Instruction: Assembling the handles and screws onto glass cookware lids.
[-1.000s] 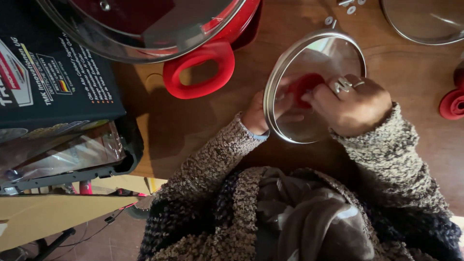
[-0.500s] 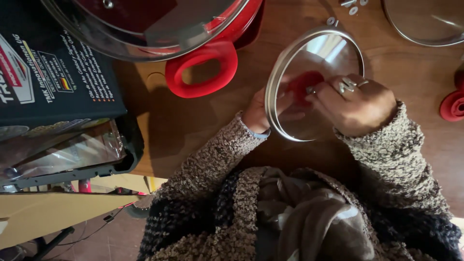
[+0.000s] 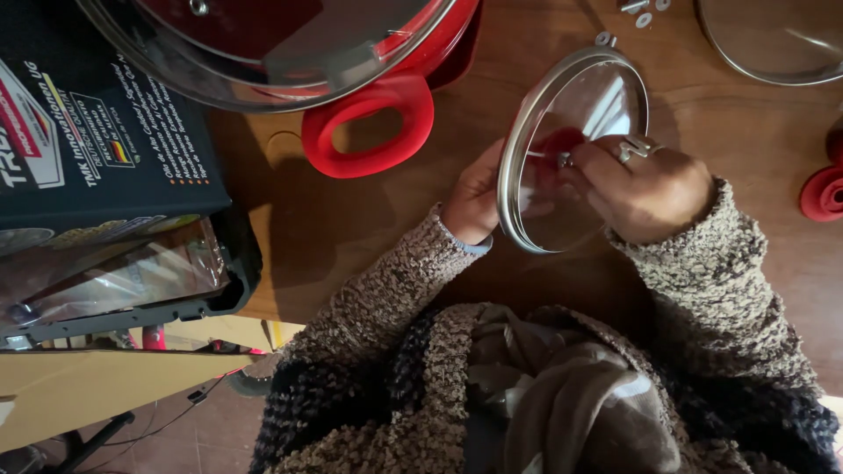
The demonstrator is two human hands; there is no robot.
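A small glass lid with a steel rim is held tilted above the wooden table. My left hand grips its lower left edge from behind. My right hand, with rings on it, pinches the middle of the lid, where a red knob shows through the glass. What the fingertips hold there is too small to tell.
A red pot with a glass lid and a red loop handle stands at the top left. A dark printed box lies to the left. Another glass lid sits top right, small metal washers near it, a red part at the right edge.
The small lid has tilted more upright, so it looks narrower. My right hand has shifted a little toward its centre. My left hand keeps its grip.
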